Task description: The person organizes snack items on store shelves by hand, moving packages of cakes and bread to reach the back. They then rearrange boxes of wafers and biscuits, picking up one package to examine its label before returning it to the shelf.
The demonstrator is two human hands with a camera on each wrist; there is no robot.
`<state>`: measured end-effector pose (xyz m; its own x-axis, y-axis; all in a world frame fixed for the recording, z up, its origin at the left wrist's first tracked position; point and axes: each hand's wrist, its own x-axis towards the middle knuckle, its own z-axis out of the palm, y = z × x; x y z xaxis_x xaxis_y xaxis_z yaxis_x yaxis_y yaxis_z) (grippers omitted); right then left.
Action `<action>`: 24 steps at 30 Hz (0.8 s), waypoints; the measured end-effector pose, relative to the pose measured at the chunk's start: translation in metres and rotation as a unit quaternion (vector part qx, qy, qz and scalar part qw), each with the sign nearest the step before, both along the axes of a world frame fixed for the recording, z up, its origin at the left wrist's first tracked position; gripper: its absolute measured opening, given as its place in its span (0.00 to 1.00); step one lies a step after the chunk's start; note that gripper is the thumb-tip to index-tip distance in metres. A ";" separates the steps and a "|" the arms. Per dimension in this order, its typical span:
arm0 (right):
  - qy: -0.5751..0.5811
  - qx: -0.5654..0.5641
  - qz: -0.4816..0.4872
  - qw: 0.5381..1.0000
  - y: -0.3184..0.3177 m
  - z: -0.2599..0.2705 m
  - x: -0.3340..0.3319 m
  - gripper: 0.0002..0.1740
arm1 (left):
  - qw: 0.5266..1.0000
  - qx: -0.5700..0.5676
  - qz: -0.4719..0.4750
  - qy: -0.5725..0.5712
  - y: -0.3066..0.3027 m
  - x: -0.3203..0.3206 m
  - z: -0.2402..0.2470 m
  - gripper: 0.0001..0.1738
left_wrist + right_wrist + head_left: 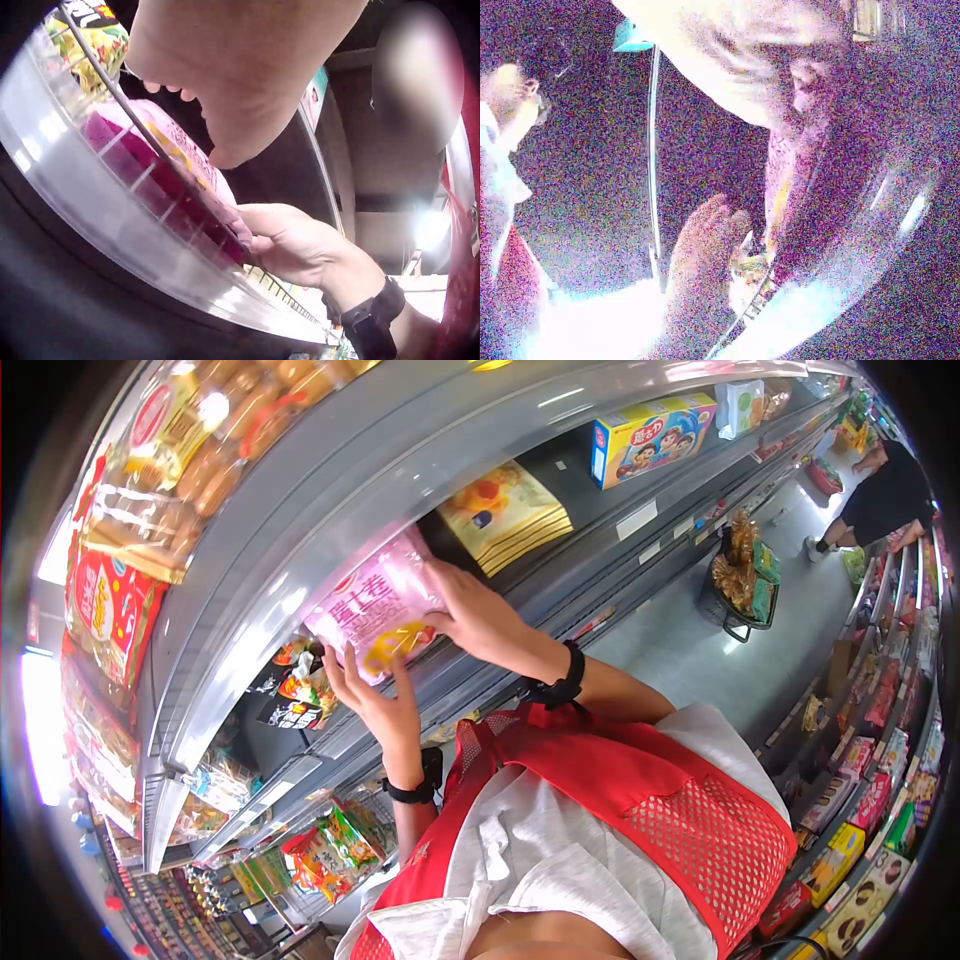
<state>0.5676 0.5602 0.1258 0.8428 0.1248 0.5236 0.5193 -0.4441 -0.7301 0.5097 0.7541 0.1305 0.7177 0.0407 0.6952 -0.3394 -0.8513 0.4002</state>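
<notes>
A pink bag of Swiss rolls [375, 600] with a yellow patch lies at the front of a grey shop shelf. My right hand [490, 620] holds its right edge, and in the left wrist view the thumb and fingers of that right hand [296, 244] pinch the end of the bag [169, 142]. At the near left edge my left hand [380, 710] touches the bag with its fingers spread and fairly straight. The right wrist view is grainy; the left hand [705, 255] shows beside the bag [780, 176] there.
Gold-yellow packs [505, 520] and a yellow-blue box [655, 438] sit further right on the shelf. Black-labelled snack packs [300, 685] lie to the left. A wire guard [161, 154] runs along the shelf front. A filled basket [735, 605] stands in the aisle; another person [880, 490] is beyond.
</notes>
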 end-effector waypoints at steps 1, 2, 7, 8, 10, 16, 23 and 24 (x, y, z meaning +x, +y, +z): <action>-0.015 0.012 0.012 1.000 -0.004 0.000 0.001 0.40 | 0.999 -0.003 -0.001 0.040 -0.012 0.002 -0.001 0.43; -0.021 0.001 0.026 0.999 -0.008 0.000 0.003 0.39 | 0.999 0.017 0.010 0.048 -0.021 0.005 -0.003 0.43; -0.075 -0.024 0.061 0.995 -0.022 -0.003 0.021 0.38 | 0.994 0.041 0.057 0.079 -0.040 0.011 -0.004 0.44; -0.072 -0.032 0.071 0.994 -0.026 -0.002 0.025 0.38 | 0.995 0.034 0.053 0.078 -0.042 0.011 -0.005 0.44; -0.069 -0.035 0.078 0.994 -0.029 0.000 0.024 0.39 | 0.995 0.005 0.045 0.093 -0.045 0.010 -0.007 0.44; -0.080 0.011 0.064 0.995 -0.050 0.009 0.015 0.30 | 0.993 0.011 0.060 0.098 -0.047 0.014 -0.002 0.46; -0.181 -0.005 -0.190 0.965 -0.122 0.008 0.037 0.22 | 0.994 -0.003 0.079 0.080 -0.052 0.029 -0.004 0.46; -0.172 -0.044 -0.225 0.958 -0.132 0.007 0.039 0.25 | 0.993 0.020 0.088 0.075 -0.052 0.031 -0.005 0.46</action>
<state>0.6066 0.4283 0.1330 0.6020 -0.1537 0.7835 0.4636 -0.7317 -0.4997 0.5407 0.7024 0.1260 0.7979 0.1499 0.5839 -0.1218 -0.9085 0.3997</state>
